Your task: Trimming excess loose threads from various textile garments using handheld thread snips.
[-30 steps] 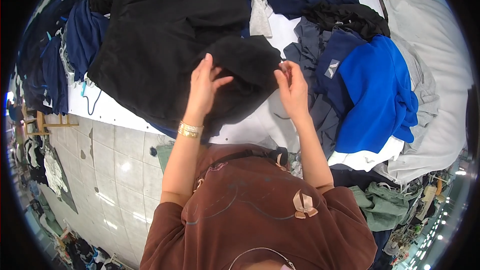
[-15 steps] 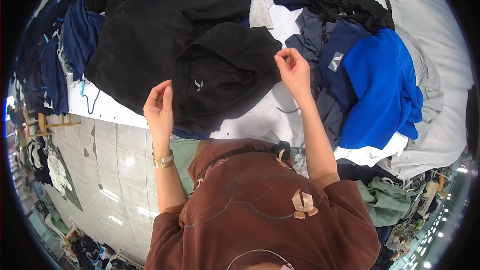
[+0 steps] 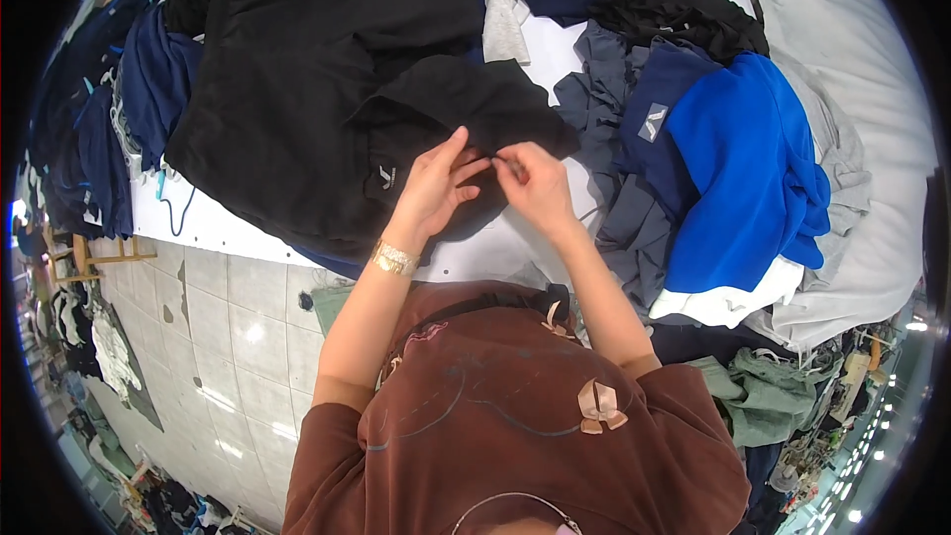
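A black garment (image 3: 297, 69), seemingly a pair of trousers, is spread over the white table in front of me. One part of it is folded toward me and carries a small pale logo (image 3: 385, 178). My left hand (image 3: 433, 188) is over this folded part, its fingers apart and holding nothing visible. Close beside it, my right hand (image 3: 537, 184) has thumb and forefinger pinched together above the black cloth. What lies between those fingertips is too small and dark to make out.
To the right lie a bright blue garment (image 3: 748, 159), a navy piece with a grey patch (image 3: 652, 123), and a white cloth (image 3: 728, 299). Navy clothes (image 3: 158, 69) hang at the table's left. A large grey-white cloth (image 3: 872, 139) covers the far right. Tiled floor (image 3: 233, 337) shows at lower left.
My hands have come together from the two sides of the folded part. The left has moved right and its fingers have spread; the right has moved left and lower, still pinched.
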`<state>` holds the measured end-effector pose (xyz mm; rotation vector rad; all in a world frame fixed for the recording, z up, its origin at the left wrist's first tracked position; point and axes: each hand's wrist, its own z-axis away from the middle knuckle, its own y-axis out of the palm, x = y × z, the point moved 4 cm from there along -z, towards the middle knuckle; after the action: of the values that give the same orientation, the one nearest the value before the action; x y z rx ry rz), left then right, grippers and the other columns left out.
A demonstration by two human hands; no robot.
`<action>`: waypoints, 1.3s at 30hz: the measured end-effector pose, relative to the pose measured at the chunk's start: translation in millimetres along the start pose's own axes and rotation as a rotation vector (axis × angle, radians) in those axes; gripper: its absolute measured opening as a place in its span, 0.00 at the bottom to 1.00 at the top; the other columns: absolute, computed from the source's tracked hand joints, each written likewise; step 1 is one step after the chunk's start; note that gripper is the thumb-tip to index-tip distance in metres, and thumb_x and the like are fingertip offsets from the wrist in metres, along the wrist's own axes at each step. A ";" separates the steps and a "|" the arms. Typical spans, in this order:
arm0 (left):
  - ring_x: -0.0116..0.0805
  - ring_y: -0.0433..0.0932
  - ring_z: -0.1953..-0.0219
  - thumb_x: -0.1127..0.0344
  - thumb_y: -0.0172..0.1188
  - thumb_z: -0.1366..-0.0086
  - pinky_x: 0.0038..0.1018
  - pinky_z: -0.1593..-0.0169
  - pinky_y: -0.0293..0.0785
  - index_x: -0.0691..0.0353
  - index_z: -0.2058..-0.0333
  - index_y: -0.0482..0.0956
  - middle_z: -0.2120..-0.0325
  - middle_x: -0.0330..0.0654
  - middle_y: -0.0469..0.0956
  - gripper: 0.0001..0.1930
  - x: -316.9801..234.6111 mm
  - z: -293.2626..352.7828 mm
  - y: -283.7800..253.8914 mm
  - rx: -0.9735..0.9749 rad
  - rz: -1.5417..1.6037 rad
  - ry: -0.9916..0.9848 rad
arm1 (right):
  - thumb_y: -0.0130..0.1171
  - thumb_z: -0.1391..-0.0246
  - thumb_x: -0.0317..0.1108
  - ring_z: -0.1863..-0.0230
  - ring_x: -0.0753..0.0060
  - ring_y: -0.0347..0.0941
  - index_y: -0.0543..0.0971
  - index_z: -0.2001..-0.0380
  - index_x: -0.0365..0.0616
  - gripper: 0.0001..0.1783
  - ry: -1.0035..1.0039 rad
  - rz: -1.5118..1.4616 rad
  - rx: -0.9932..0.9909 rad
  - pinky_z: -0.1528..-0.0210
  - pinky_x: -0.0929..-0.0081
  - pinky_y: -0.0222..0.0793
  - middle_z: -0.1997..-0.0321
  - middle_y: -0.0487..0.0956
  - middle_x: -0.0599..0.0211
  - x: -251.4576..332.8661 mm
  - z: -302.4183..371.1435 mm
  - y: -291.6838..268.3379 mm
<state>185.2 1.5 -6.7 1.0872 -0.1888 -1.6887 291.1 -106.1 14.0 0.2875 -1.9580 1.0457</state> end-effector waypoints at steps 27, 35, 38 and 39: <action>0.21 0.74 0.68 0.61 0.59 0.36 0.30 0.64 0.80 0.55 0.74 0.65 0.72 0.33 0.70 0.12 -26.2 37.9 31.7 0.023 -0.074 0.170 | 0.61 0.51 0.32 0.74 0.62 0.73 0.75 0.65 0.41 0.11 -0.185 0.227 0.003 0.73 0.71 0.66 0.74 0.74 0.64 51.4 -10.2 -42.4; 0.17 0.71 0.73 0.61 0.57 0.35 0.26 0.68 0.79 0.55 0.76 0.68 0.75 0.30 0.70 0.12 -26.6 38.4 36.2 0.060 -0.173 0.196 | 0.61 0.52 0.33 0.74 0.61 0.73 0.75 0.65 0.41 0.12 -0.204 0.255 0.029 0.73 0.70 0.67 0.74 0.74 0.65 56.0 -12.3 -44.0; 0.16 0.71 0.73 0.61 0.56 0.35 0.24 0.70 0.78 0.57 0.73 0.72 0.75 0.29 0.71 0.10 -25.3 37.2 30.9 0.056 -0.204 0.198 | 0.61 0.52 0.33 0.73 0.60 0.73 0.75 0.64 0.40 0.12 -0.207 0.278 0.049 0.73 0.70 0.67 0.73 0.74 0.62 54.2 -11.8 -44.4; 0.16 0.71 0.73 0.61 0.56 0.35 0.24 0.70 0.78 0.57 0.73 0.72 0.75 0.29 0.71 0.10 -26.0 37.1 31.1 0.055 -0.203 0.197 | 0.61 0.52 0.33 0.73 0.60 0.73 0.75 0.64 0.40 0.12 -0.207 0.279 0.051 0.73 0.70 0.67 0.73 0.74 0.62 52.9 -11.6 -44.3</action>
<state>179.8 -3.9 47.7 1.3433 0.0016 -1.7493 290.8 -115.0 83.4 0.1576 -2.2043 1.2883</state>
